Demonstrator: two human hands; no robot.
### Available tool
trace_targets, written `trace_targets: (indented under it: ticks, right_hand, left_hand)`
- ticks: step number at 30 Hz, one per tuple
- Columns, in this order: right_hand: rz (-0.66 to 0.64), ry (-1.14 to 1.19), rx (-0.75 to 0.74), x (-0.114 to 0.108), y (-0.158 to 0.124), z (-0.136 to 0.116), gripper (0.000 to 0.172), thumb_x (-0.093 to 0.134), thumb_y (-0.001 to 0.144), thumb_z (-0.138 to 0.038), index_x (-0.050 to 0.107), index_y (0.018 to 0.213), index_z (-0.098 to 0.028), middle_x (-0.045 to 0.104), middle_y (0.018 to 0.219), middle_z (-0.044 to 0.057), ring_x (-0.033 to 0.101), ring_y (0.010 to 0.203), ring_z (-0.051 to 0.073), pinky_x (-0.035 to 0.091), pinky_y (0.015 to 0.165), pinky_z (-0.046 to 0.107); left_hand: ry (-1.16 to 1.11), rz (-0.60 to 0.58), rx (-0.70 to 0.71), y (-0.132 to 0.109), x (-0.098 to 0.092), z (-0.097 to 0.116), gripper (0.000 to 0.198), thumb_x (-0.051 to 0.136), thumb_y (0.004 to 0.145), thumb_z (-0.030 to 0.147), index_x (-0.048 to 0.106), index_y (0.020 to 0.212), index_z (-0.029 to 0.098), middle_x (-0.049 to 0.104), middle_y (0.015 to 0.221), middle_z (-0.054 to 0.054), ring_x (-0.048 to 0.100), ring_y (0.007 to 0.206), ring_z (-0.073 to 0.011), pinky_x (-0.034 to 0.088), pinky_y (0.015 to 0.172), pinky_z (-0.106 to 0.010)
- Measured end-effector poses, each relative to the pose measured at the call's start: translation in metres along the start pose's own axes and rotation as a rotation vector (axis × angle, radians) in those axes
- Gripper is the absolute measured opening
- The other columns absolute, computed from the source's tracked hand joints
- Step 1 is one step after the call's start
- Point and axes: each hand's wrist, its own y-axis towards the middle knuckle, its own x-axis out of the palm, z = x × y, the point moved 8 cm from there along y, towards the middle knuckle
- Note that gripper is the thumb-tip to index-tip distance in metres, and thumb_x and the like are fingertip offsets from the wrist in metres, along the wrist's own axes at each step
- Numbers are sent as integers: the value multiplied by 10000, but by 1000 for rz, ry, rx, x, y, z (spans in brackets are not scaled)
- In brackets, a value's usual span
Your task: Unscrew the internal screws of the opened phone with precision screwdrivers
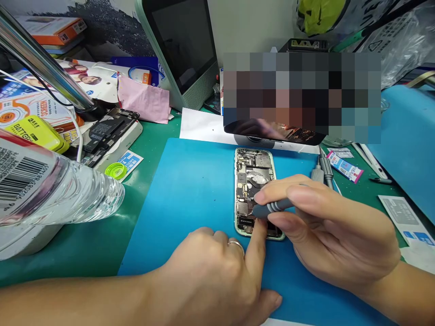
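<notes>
The opened, pale-framed phone (pixel 256 176) lies on the flat blue mat (pixel 190 190). My right hand (pixel 335 226) grips a grey, ringed screwdriver (pixel 270 208); my left hand (pixel 220 267), holding nothing, touches the phone. Driver tilt could gouge circuitry (pixel 242 179).

Plain bright blue across the flat, rectangular mat (pixel 190 194); on it, black and silver inside the pale-rimmed, rectangular opened phone (pixel 250 176). Above the mat, pale rings round the dark-grey, cylindrical tool (pixel 270 208). Left of the mat, black-and-white barcode stripes (pixel 22 179) on the clear, round plastic bottle (pixel 91 192).
</notes>
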Motion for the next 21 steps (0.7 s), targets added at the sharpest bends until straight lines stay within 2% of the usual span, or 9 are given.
trace_targets:
  ticks: [5, 11, 15, 21]
  right_hand:
    - [-3, -3, -9, -1, 0, -3, 651, 620, 864, 31, 506, 1446, -237, 750, 900, 51, 738, 785, 201, 640, 698, 359]
    - [-29, 40, -47, -1, 1, -6, 562, 575, 894, 7, 508, 1414, -196, 741, 854, 58, 737, 786, 199, 643, 713, 372]
    - [-10, 43, -65, -4, 2, -8, 606, 567, 878, 30, 487, 1442, -177, 741, 895, 75, 736, 835, 202, 645, 736, 380]
    - [167, 78, -1, -18, -3, -2, 674, 618, 842, 36, 519, 1440, -259, 751, 1025, 66, 728, 889, 207, 661, 750, 379]
  left_hand:
    - [-4, 3, -5, -1, 1, 0, 603, 566, 892, 578, 621, 1162, 41, 607, 550, 9, 570, 408, -204, 433, 353, -342]
    - [-2, 65, 4, 1, 4, 0, 524, 593, 848, 587, 645, 1015, 94, 611, 516, 14, 568, 369, -196, 412, 310, -328]
    - [33, 92, 40, 3, 4, 0, 568, 599, 833, 649, 661, 991, 108, 609, 494, 22, 548, 337, -184, 417, 307, -319]
    - [85, 89, 61, 4, 2, 1, 756, 617, 799, 697, 680, 1155, 33, 633, 494, 8, 544, 325, -175, 417, 295, -305]
